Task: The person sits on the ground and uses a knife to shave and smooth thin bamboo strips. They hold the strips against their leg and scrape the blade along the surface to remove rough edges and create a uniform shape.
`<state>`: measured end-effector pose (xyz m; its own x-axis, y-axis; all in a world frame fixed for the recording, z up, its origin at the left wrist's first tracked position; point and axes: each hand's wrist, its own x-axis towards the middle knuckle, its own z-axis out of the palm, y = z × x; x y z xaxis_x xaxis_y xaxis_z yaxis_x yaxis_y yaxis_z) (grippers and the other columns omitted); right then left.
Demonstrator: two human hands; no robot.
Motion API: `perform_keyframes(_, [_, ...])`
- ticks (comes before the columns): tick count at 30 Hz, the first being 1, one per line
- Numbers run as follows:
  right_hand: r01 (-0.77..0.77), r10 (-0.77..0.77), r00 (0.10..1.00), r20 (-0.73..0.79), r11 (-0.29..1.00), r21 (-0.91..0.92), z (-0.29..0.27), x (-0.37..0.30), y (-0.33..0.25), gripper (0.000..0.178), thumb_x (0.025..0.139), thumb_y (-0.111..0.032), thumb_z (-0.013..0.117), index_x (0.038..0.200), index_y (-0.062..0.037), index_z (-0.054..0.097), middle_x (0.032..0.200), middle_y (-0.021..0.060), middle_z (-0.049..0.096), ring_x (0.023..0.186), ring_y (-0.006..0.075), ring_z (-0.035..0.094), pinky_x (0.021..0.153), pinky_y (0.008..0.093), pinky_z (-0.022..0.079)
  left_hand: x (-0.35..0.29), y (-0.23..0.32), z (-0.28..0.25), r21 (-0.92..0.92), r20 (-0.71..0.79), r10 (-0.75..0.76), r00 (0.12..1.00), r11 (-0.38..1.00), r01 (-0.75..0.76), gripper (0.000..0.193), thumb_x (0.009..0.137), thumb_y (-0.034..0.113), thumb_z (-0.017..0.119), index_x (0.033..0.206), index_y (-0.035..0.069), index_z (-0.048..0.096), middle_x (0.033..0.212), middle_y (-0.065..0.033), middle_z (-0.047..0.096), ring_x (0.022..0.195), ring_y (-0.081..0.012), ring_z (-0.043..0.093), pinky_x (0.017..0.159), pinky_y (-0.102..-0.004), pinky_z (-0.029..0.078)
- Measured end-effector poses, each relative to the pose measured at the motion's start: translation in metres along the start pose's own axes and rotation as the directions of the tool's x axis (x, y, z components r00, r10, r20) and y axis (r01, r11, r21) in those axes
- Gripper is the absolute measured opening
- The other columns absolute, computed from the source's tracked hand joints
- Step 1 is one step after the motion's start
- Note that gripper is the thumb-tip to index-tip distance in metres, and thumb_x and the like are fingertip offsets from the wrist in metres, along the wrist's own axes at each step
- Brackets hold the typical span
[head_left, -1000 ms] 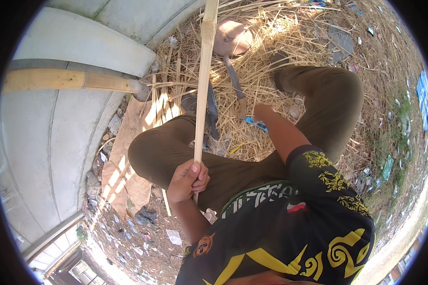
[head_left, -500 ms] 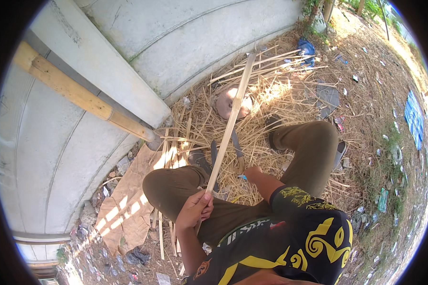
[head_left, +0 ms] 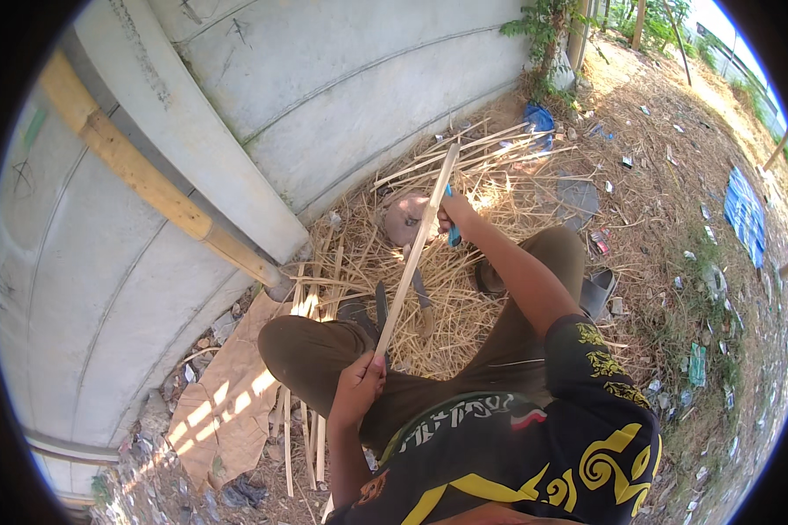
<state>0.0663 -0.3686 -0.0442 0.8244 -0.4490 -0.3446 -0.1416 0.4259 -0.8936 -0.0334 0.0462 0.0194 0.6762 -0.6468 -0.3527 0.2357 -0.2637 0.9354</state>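
Note:
A long pale bamboo strip (head_left: 405, 282) slants up and away from my lap toward the wall. My left hand (head_left: 357, 385) is closed around its near end, beside my bent left knee. Farther along, close to the strip's far end, my right hand (head_left: 453, 215) grips a small blue tool (head_left: 453, 234) against the strip's right side. Its exact kind is hidden by my fingers. Below the strip lie a dark blade (head_left: 381, 304) and a second knife (head_left: 423, 299) with a pale handle, both on the shavings. Behind the strip sits a round block (head_left: 404, 221).
Bamboo shavings (head_left: 451, 337) cover the ground between my legs. Several cut strips (head_left: 490, 150) lie by the concrete wall (head_left: 368, 114). A thick bamboo pole (head_left: 149, 184) leans at the left, above flattened cardboard (head_left: 219, 411). A blue sheet (head_left: 744, 214) lies far right.
My right hand has moved from low by my right knee, up and away to the strip's far part, with the blue tool. My left hand still holds the near end.

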Motion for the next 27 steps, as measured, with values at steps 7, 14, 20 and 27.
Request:
perform_keyframes(7, [0.101,-0.217,0.934,0.285,0.923,0.372,0.0,-0.106,-0.068,0.042,0.1,-0.049,0.066,0.097,-0.0073,0.063,0.058,-0.0051,0.037,0.046,0.008,0.038,0.046,0.0276,0.038,-0.02,-0.023,0.024,-0.073,-0.004,-0.077,0.997,0.994,0.077,0.034,0.11,0.032,0.05,0.087,0.007,0.053,0.067,0.0037,0.046,0.059,-0.0034,0.042,0.054,-0.0211,0.035])
perform_keyframes(14, [0.195,-0.222,0.963,0.155,0.965,0.173,0.002,-0.117,-0.059,0.037,0.096,-0.04,0.074,0.087,-0.0072,0.06,0.058,-0.0059,0.039,0.045,0.0077,0.041,0.045,0.028,0.039,-0.005,-0.005,0.041,0.367,0.069,0.041,0.997,0.928,-0.064,0.032,0.109,0.033,0.054,0.102,0.002,0.059,0.075,-0.0008,0.058,0.067,-0.0073,0.055,0.062,-0.0255,0.046])
perform_keyframes(20, [0.144,-0.227,0.899,0.374,0.961,0.238,0.002,-0.125,-0.06,0.038,0.101,-0.045,0.066,0.086,-0.0099,0.06,0.057,-0.0067,0.038,0.043,0.0058,0.039,0.044,0.0257,0.037,0.076,0.053,0.062,0.044,0.299,0.196,0.934,0.975,-0.218,0.039,0.109,0.037,0.053,0.126,0.002,0.056,0.089,-0.0043,0.066,0.081,-0.0143,0.065,0.073,-0.0311,0.052])
perform_keyframes(27, [0.006,-0.11,0.965,0.239,0.917,0.398,-0.009,-0.116,-0.062,0.037,0.1,-0.043,0.067,0.091,-0.0082,0.058,0.057,-0.0056,0.035,0.042,0.0066,0.036,0.043,0.0256,0.033,0.166,0.072,0.064,-0.492,0.724,0.063,0.687,0.745,0.45,0.038,0.111,0.044,0.04,0.102,0.009,0.053,0.068,0.0045,0.039,0.054,-0.0063,0.038,0.046,-0.022,0.033])
